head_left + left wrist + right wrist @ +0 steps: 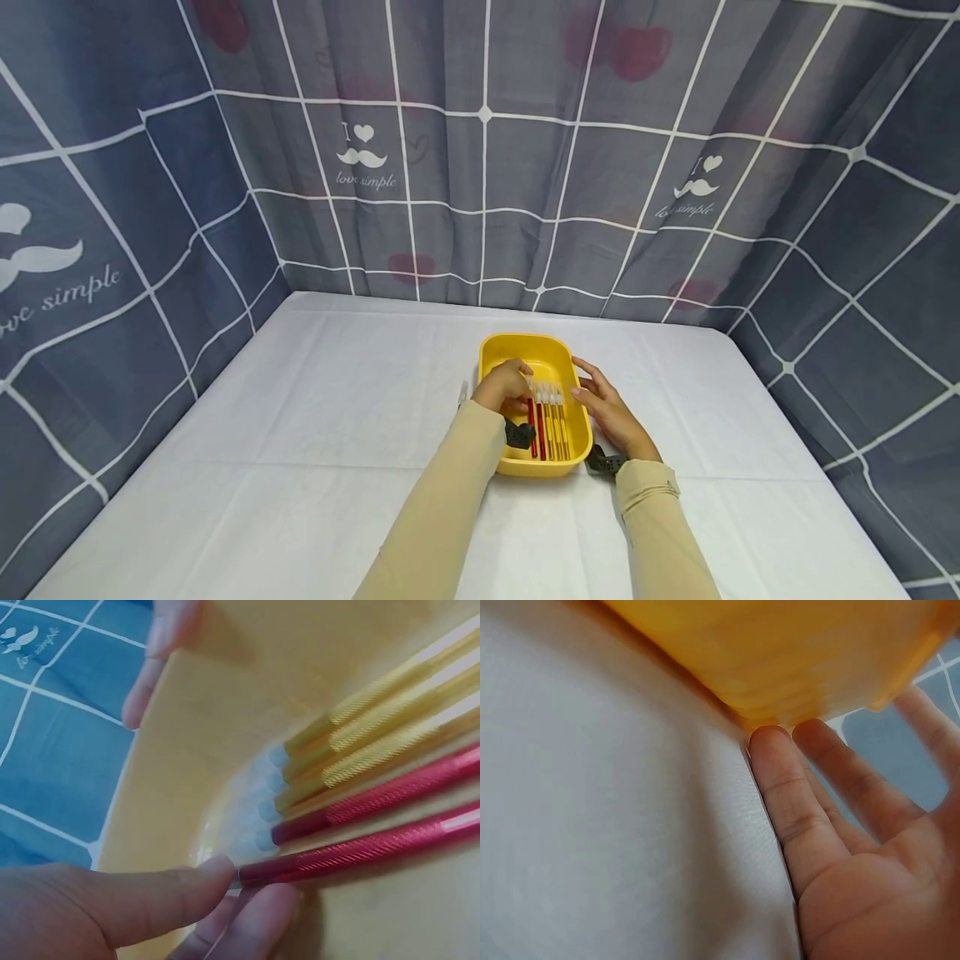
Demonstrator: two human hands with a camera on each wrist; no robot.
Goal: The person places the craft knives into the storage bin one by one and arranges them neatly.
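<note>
A yellow plastic tray (522, 341) holds a row of slim craft knives with knurled metal handles and clear caps. Two have red handles; the gold knives (382, 701) lie side by side to their right. My left hand (504, 387) reaches into the tray. Its thumb and fingers pinch the capped end of the outermost red craft knife (352, 851), partly covering the cap. The other red craft knife (375, 791) lies right beside it. At the tray's right side, my right hand (611, 412) touches the outer wall and rim with extended fingers.
A small clear-tipped object (462, 392) lies left of the tray, mostly hidden by my left arm. White cloth (337, 417) covers the table. A dark checked curtain (450, 167) hangs behind and along both sides.
</note>
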